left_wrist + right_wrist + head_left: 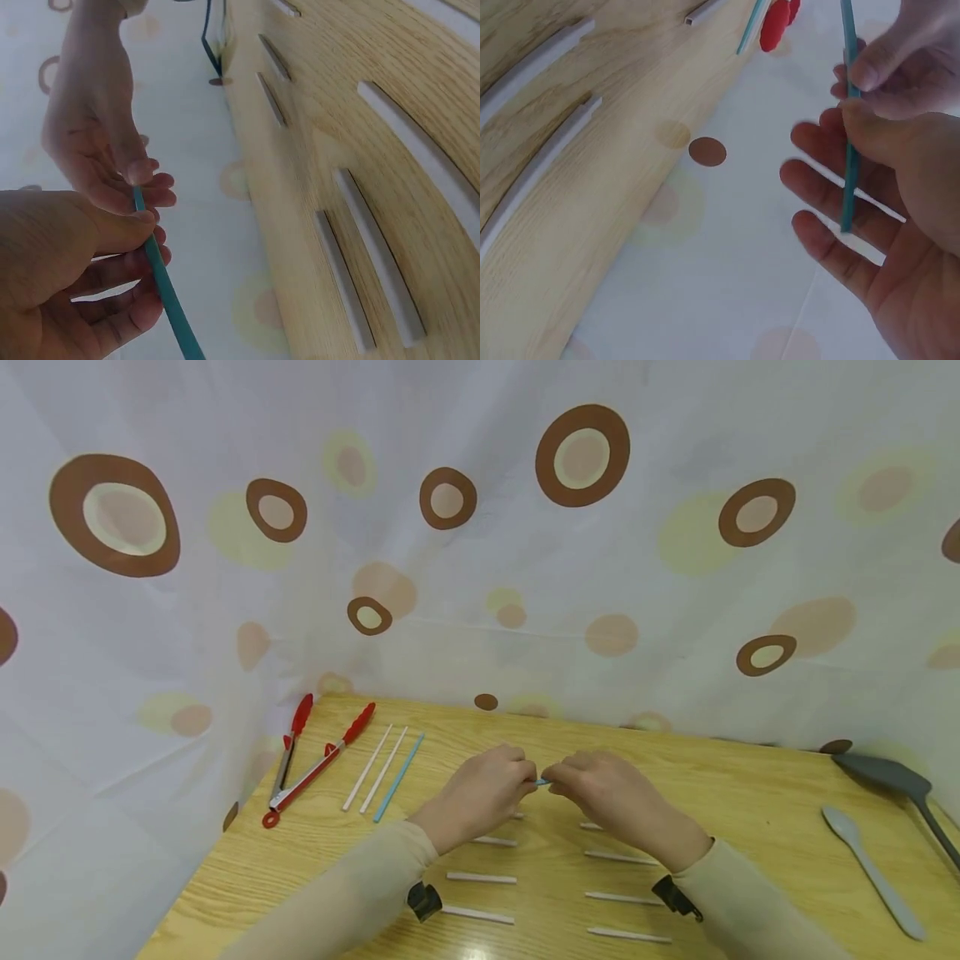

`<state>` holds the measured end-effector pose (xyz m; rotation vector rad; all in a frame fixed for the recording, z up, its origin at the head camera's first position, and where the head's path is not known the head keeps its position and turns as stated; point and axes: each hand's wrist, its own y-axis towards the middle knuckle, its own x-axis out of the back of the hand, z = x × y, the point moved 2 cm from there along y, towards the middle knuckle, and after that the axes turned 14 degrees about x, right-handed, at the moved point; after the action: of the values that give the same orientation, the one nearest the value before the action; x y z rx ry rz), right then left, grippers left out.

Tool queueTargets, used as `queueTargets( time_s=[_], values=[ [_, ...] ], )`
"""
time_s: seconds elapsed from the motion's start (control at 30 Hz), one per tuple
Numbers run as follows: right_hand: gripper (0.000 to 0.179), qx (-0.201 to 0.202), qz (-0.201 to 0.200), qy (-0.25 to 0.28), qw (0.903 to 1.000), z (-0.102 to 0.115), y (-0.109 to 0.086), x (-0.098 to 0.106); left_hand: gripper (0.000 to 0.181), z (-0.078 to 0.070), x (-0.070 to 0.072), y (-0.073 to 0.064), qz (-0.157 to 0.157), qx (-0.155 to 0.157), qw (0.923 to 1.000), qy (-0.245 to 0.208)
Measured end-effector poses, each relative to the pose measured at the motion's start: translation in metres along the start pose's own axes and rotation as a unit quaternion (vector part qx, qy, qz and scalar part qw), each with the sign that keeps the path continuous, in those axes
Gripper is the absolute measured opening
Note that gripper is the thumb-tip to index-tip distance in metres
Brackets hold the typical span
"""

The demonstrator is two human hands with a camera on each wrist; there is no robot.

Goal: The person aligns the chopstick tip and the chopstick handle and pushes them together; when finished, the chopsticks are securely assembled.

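Both hands meet above the table, pinching one thin blue stick (166,289) between thumbs and fingers. My left hand (483,789) grips it close beside my right hand (607,793); in the head view only a short bit of blue shows between them. In the right wrist view the blue stick (850,176) runs across the right fingers (817,187), its free end extending past the pinch. White sticks lie below in two columns, one (482,878) on the left and one (624,898) on the right, partly covered by the hands and sleeves.
Two white sticks (384,770) and another blue stick (399,777) lie at left, beside red-tipped tongs (318,772) spread open. A grey spoon (873,872) and a dark grey spatula (885,775) lie at right. A patterned curtain (480,560) hangs behind the wooden table (720,777).
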<state>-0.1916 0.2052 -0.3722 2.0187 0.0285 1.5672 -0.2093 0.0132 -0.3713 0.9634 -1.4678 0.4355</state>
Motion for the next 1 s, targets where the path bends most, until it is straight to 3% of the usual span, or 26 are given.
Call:
queueTargets(
  time_s=[0.17,0.27,0.57,0.67,0.87,1.0],
  values=[
    [0.051,-0.016,-0.027,-0.025,0.9992,-0.008,-0.015,0.008,0.008,0.019,0.000,-0.002,0.030,0.050,0.9969,-0.052],
    [0.057,-0.034,-0.021,-0.020,0.9990,-0.012,-0.024,0.011,0.008,0.032,0.000,-0.002,0.044,0.079,0.9917,-0.091],
    [0.041,-0.109,0.077,0.017,0.9909,-0.015,-0.043,0.003,0.013,0.064,-0.003,-0.001,0.056,0.168,0.9748,-0.135],
    [0.038,-0.114,0.088,0.036,0.9890,-0.015,-0.049,-0.001,0.018,0.075,-0.005,-0.002,0.056,0.194,0.9690,-0.143],
    [0.033,-0.118,0.096,0.081,0.9851,-0.017,-0.058,-0.008,0.056,0.093,-0.009,-0.003,0.072,0.244,0.9552,-0.151],
    [0.029,-0.138,0.114,0.103,0.9784,-0.016,-0.062,-0.011,0.059,0.104,-0.012,-0.004,0.078,0.284,0.9448,-0.143]
  ],
)
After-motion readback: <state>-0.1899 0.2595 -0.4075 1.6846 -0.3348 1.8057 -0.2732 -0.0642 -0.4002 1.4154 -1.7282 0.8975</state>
